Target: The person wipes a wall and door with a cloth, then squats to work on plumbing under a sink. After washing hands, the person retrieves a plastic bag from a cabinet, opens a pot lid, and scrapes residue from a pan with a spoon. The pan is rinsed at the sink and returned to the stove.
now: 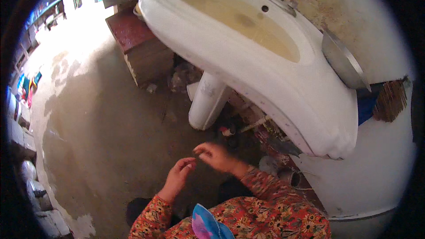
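Both hands are raised in front of the body, below a white pedestal washbasin [252, 49] that holds murky yellowish water. My left hand [179, 176] has its fingers curled, with the thumb near the index finger. Close to its fingertips, my right hand [215, 156] is bent inward and slightly blurred. No object shows clearly in either hand; whether something small is between the fingertips cannot be told. The basin's white pedestal [209, 103] stands on the floor beyond the hands. A metal bowl [343, 61] leans on edge between the basin's rim and the wall.
A box with a dark red top [132, 30] stands left of the pedestal. Debris and pipes lie under the basin by the wall, with a dark cup-like thing [294, 177] near the right arm. A bristle brush [391, 101] hangs at right. The concrete floor [109, 132] has wet patches.
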Demonstrator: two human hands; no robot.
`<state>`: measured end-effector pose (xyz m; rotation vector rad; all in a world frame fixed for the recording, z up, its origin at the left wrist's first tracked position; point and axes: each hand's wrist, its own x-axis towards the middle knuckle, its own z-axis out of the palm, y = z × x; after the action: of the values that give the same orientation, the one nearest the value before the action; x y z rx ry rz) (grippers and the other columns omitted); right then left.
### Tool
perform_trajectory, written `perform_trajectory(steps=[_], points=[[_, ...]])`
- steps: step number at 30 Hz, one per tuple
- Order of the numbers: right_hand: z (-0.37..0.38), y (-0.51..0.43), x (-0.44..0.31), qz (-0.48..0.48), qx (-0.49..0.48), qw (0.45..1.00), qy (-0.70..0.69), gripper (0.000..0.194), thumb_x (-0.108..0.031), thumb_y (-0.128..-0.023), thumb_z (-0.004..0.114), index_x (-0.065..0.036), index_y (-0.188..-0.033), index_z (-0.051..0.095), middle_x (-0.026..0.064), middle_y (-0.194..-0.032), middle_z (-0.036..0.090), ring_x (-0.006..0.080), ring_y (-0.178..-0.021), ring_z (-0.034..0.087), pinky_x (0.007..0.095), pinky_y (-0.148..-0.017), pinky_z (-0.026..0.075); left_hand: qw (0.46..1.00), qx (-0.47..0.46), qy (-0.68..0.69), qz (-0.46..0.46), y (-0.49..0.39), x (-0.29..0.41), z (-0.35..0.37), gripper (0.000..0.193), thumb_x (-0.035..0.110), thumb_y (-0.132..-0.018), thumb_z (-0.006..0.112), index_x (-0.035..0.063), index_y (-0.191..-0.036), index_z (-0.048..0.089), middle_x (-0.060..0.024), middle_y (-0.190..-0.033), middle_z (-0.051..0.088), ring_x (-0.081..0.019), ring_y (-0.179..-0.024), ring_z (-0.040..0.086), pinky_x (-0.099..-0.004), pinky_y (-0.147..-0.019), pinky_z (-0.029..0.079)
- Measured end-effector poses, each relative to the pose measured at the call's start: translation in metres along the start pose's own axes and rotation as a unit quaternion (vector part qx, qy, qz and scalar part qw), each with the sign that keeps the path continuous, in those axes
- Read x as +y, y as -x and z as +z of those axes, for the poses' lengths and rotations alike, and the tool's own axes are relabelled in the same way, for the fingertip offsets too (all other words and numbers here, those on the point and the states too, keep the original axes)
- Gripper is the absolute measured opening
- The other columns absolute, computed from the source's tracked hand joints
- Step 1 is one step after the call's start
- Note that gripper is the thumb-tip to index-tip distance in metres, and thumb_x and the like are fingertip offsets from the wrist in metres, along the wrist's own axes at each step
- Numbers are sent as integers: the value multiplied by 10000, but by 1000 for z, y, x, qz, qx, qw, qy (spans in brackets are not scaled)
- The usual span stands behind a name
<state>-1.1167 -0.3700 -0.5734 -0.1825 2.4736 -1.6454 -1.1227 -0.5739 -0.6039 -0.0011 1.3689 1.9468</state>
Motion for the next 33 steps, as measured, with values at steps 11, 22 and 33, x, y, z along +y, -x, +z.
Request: perform_trajectory(steps=[11, 22, 33], points=[[9, -33, 47, 40, -48, 993, 101, 289, -205, -889, 592, -31, -1117, 554, 162, -941, 643, 283, -845, 636, 370, -750, 495, 1000, 2, -19, 17, -13, 9, -14, 320, 139, -947, 471, 30, -1246, 499, -85, -1164, 580, -181, -1071, 554, -298, -947, 419], [19, -27, 46, -37, -131, 975, 173, 241, -203, -884, 577, -51, -1069, 557, 177, -995, 618, 355, -917, 602, 408, -794, 480, 1000, -4, -17, 21, -10, 11, -10, 316, 153, -946, 465, 35, -1236, 504, -59, -1173, 582, -170, -1068, 556, -297, -939, 425], [17, -25, 41, -32, -166, 968, 187, 282, -256, -895, 570, -39, -1075, 569, 187, -1012, 619, 364, -960, 591, 415, -816, 473, 999, -13, -7, 50, -15, 3, -10, 320, 152, -942, 485, 10, -1228, 500, -77, -1157, 584, -175, -1056, 553, -310, -935, 437]])
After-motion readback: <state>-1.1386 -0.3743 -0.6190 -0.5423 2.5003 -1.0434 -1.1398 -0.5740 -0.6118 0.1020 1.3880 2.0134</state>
